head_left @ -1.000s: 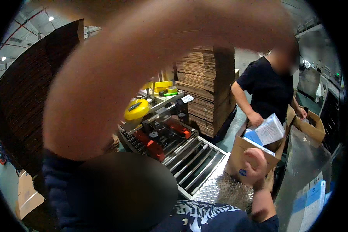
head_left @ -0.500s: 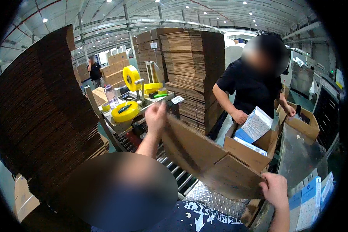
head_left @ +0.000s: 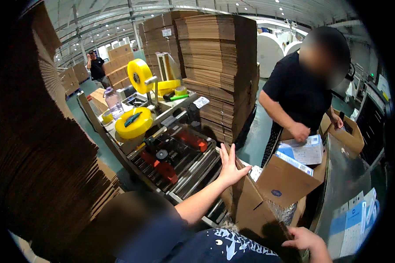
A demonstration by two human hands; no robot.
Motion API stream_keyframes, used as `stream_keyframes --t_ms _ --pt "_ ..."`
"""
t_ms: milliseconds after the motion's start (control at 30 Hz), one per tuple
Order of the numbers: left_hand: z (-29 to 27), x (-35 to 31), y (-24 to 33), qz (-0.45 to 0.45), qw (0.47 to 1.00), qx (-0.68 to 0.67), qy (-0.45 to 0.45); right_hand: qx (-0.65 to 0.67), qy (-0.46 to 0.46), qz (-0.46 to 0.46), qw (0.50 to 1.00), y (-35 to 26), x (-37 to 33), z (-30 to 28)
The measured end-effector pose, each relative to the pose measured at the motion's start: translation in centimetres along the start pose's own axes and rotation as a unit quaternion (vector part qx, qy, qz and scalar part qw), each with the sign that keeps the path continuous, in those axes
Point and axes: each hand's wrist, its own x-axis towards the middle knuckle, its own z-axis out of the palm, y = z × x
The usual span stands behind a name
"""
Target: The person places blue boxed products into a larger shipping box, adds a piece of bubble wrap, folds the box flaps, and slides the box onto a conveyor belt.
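An opened-out cardboard box (head_left: 250,206) stands tilted in front of me over the rollers. My left hand (head_left: 233,168) rests on its far left edge, fingers spread and the thumb pointing right. At the near right edge of the same box, my right hand (head_left: 307,240) has its thumb and fingers around the cardboard; part of that grip is hidden. Just beyond, another cardboard box (head_left: 287,182) holds blue-and-white cartons (head_left: 300,149). A co-worker's hand (head_left: 300,131) touches the cartons there.
Left of the box is a roller conveyor with a taping machine (head_left: 162,162) and yellow tape rolls (head_left: 135,122). Tall stacks of flat cardboard (head_left: 210,57) stand behind it and at far left (head_left: 52,144). A metal table (head_left: 344,175) and blue-and-white cartons (head_left: 353,223) are at right.
The box has turned from a flat slant to a more upright, opened shape. My left hand went from a closed grip to spread fingers, moving right and down. The view has shifted.
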Motion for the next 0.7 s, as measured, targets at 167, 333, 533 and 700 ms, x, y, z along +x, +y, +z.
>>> stream_keyframes --t_ms 167,333,533,700 --pt "-2.4 -1.7 0.1 -0.061 0.980 -0.160 -0.097 -0.029 0.120 0.118 0.985 4.0 -1.0 -1.0" --pt "-9.5 3.1 2.5 0.037 0.968 -0.100 -0.227 -0.061 0.316 0.027 0.946 3.0 0.0 -5.5" --pt "-0.8 -1.6 0.9 0.155 0.812 0.126 -0.549 -0.165 0.366 -0.016 0.916 2.7 10.4 -3.1" --pt "-2.7 -4.5 0.9 0.223 0.557 -0.035 -0.799 -0.459 0.155 -0.067 0.872 6.8 11.0 3.0"
